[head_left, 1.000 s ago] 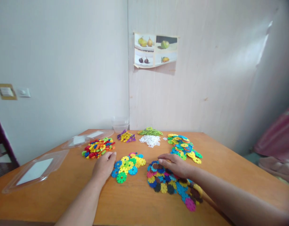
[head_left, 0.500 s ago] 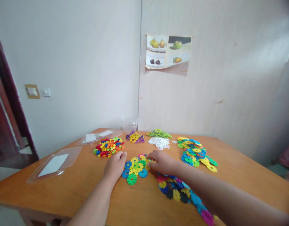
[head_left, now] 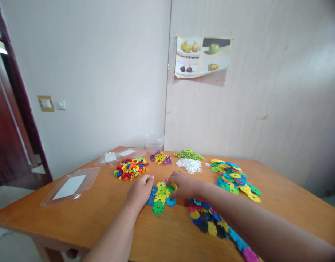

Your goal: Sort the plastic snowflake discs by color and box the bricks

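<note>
Centrally, in the head view, a small pile of flat, notched plastic discs in yellow, blue and green [head_left: 160,193] lay on an orange-brown wooden table [head_left: 287,214], between a person's two bare hands. The left hand [head_left: 139,191] rested just beside the pile's left edge, its fingers curled inward; whether it held anything could not be told. The right hand [head_left: 183,185] arched over the pile's right side, fingers bent downward, their tips partly hidden, so a grip on any disc could not be confirmed. Beneath the right forearm spread a darker heap of blue, black, yellow and pink notched discs [head_left: 212,228], partly covered. Beyond the left hand sat a mound of red, yellow, green and blue plastic bricks [head_left: 131,169]; farther back lay white openwork plastic pieces [head_left: 189,165].
</note>
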`<state>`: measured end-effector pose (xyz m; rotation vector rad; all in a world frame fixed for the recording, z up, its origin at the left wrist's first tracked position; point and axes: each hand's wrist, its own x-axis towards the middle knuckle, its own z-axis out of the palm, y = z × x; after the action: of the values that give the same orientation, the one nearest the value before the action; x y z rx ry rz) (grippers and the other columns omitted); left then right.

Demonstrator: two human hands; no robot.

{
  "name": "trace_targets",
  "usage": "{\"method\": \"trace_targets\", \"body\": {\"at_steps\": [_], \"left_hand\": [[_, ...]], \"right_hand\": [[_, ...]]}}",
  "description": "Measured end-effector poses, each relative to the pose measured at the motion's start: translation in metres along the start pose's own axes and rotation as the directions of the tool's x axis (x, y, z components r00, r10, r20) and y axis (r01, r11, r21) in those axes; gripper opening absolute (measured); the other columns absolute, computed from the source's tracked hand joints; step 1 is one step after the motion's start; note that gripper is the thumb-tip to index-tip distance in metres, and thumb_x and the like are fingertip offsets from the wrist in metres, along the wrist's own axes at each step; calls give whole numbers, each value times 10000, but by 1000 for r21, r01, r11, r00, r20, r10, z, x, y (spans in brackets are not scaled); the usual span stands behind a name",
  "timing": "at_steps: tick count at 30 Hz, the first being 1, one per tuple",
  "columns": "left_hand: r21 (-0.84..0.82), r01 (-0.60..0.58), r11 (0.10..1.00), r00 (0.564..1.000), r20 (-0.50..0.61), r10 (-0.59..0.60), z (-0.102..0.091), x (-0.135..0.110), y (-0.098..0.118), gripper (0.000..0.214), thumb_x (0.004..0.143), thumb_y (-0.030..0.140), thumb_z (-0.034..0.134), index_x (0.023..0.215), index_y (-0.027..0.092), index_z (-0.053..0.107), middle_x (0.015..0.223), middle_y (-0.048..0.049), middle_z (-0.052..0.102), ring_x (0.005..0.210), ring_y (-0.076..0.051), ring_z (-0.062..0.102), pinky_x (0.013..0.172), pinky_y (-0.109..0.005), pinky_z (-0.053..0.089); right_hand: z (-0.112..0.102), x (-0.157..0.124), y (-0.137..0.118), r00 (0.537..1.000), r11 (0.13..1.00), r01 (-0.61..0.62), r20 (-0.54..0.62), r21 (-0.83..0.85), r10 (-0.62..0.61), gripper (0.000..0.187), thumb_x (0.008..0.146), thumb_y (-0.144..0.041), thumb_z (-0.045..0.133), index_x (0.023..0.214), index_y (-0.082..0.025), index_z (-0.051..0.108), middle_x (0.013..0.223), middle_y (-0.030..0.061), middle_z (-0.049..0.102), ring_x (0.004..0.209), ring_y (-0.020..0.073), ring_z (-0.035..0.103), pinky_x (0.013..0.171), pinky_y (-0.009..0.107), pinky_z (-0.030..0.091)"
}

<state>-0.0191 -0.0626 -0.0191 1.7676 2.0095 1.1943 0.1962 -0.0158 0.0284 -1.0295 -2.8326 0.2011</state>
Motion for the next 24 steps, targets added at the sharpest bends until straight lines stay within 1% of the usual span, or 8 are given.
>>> {"method": "trace_targets", "body": {"at_steps": [4, 7, 12, 15, 17, 19, 21, 24], "left_hand": [[11, 9, 1000, 1000, 3, -10, 0, 0, 0, 378, 890, 500, 464, 709, 230, 658, 730, -33, 697, 694, -189, 608, 600, -261, 357], [13, 10, 1000, 1000, 5, -11, 1, 1, -2, 389, 890, 518, 456, 720, 230, 654, 741, -34, 700, 700, -190, 607, 601, -260, 356], [19, 18, 1000, 1000, 18, -18, 2, 2, -3, 410, 893, 539, 428, 711, 233, 634, 740, -24, 696, 703, -192, 610, 599, -259, 357], [15, 25, 1000, 999, 26, -25, 1, 1, -2, 402, 883, 536, 435, 704, 233, 630, 725, -16, 694, 698, -191, 614, 585, -258, 354], [6, 24, 1000, 999, 21, -25, 0, 1, -1, 405, 879, 541, 434, 710, 234, 637, 716, -13, 692, 689, -191, 614, 583, -258, 358], [-12, 22, 1000, 1000, 13, -22, 1, 1, -2, 406, 870, 549, 442, 726, 235, 656, 712, -15, 695, 678, -193, 613, 584, -262, 367], [-32, 26, 999, 1000, 11, -26, 1, 2, -3, 401, 858, 550, 456, 741, 235, 674, 715, -19, 701, 669, -196, 615, 582, -266, 376], [-49, 38, 998, 999, 24, -37, 2, 3, -5, 406, 848, 563, 463, 755, 238, 688, 731, -18, 715, 670, -200, 624, 582, -270, 385]], "right_hand": [[0, 1, 0, 1000, 1000, 9, 25, 30, -10, 499, 724, -415, 710, 1187, -231, 699, 1187, 104, 614, 1084, 281, 598, 920, 349, 463], [0, 1, 2, 1000, 999, 23, 4, 30, -23, 474, 713, -404, 726, 1145, -210, 709, 1173, 107, 621, 1088, 276, 594, 926, 342, 459], [-5, -8, 4, 997, 999, 27, -78, 27, -25, 447, 711, -378, 741, 1122, -206, 705, 1158, 101, 635, 1095, 270, 579, 945, 354, 443], [-12, -20, 10, 989, 999, -25, -145, 48, 32, 406, 718, -350, 737, 1091, -192, 707, 1118, 98, 650, 1073, 261, 584, 929, 350, 450], [-17, -31, 20, 978, 995, -65, -196, 70, 77, 363, 729, -326, 730, 1065, -189, 707, 1106, 94, 654, 1057, 248, 590, 920, 342, 452], [-21, -44, 36, 957, 991, -103, -264, 83, 121, 321, 745, -316, 721, 1041, -192, 706, 1102, 91, 656, 1045, 235, 596, 920, 337, 449], [-26, -59, 58, 923, 982, -163, -338, 92, 185, 299, 760, -330, 712, 1026, -194, 707, 1099, 89, 659, 1036, 229, 602, 923, 335, 447], [-33, -84, 96, 838, 936, -340, -422, 90, 346, 297, 781, -391, 686, 1003, -196, 716, 1095, 89, 673, 1050, 236, 607, 935, 335, 438]]}}
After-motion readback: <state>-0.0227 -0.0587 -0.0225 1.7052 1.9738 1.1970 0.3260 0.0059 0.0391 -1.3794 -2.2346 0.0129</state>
